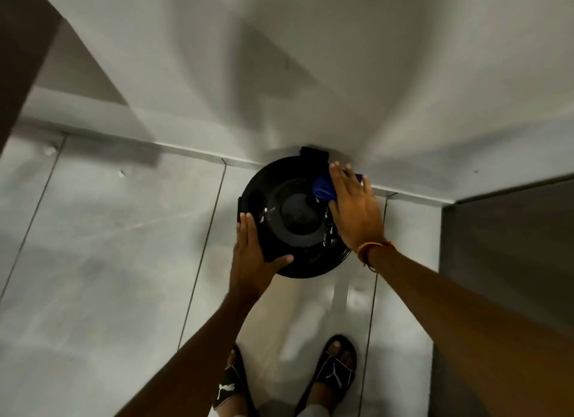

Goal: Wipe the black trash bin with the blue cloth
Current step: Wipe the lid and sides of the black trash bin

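Bin (298, 213) closed, I can't see inside, droplets (266, 214) on top | cloth (323, 188) on bin's far-right rim, pressed under flat right hand (354, 208) | left hand (252, 255) spread flat on bin's near-left rim

Glossy pale floor tiles (124, 230), plain white wall (310, 59), white skirting board (186, 151), dim light

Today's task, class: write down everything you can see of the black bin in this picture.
The bin is round, glossy black, plastic-looking, seen from above. Its lid shows concentric rings around a duller centre disc, with wet glints. A squarish block sits at its back, by the wall. It stands upright on the tiled floor. The left hand rests flat on its left rim, thumb on the lid; the right hand presses a blue cloth onto its right side.
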A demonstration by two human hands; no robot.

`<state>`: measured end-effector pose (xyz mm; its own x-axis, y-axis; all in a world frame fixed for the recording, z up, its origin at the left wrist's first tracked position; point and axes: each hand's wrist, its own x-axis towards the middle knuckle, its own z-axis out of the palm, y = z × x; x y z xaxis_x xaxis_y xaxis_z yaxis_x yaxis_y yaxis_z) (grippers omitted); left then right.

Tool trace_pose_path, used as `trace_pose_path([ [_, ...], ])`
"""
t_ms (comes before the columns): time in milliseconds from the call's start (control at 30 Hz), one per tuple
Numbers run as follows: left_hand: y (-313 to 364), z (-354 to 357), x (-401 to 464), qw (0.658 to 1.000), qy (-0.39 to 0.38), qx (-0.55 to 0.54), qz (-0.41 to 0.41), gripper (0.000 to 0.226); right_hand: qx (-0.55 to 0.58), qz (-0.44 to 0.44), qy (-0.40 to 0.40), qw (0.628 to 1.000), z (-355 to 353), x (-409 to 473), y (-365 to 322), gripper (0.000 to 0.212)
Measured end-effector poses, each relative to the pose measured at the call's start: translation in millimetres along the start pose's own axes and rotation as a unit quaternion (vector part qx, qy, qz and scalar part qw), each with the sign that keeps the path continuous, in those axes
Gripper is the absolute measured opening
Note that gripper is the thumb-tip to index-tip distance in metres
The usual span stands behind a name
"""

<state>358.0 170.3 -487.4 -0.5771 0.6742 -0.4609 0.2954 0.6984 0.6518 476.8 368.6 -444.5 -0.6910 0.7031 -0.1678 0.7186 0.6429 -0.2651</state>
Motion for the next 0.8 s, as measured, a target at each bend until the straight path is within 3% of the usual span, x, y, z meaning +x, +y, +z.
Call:
trace_pose_path([
  [100,-1.2,15.9,4.6,0.997,0.032,-0.074,-0.011,0.135,-0.033,-0.025,-0.045,0.998,26.3,5.4,-4.2,0.073],
  [200,-3.5,18.8,4.5,0.992,0.053,-0.112,-0.007,0.134,-0.023,-0.012,-0.033,0.999,40.0,2.7,-7.3,0.073],
  [433,2.5,21.3,3.6,0.992,0.063,-0.105,-0.002,0.135,0.048,-0.064,-0.010,0.997,59.7,-54.0,-3.4,0.071],
  [633,5.4,23.8,7.0,0.994,0.068,-0.088,-0.012,0.132,0.104,-0.115,-0.043,0.987,58.5,-94.0,34.0,0.081],
  [700,5.6,21.8,6.4,0.995,0.059,-0.086,-0.006,0.132,0.154,-0.070,-0.047,0.984,53.2,-75.2,40.2,0.076],
  [800,5.0,20.4,5.8,0.995,0.048,-0.086,0.004,0.134,0.292,0.070,-0.035,0.953,46.2,-33.8,37.8,0.065],
])
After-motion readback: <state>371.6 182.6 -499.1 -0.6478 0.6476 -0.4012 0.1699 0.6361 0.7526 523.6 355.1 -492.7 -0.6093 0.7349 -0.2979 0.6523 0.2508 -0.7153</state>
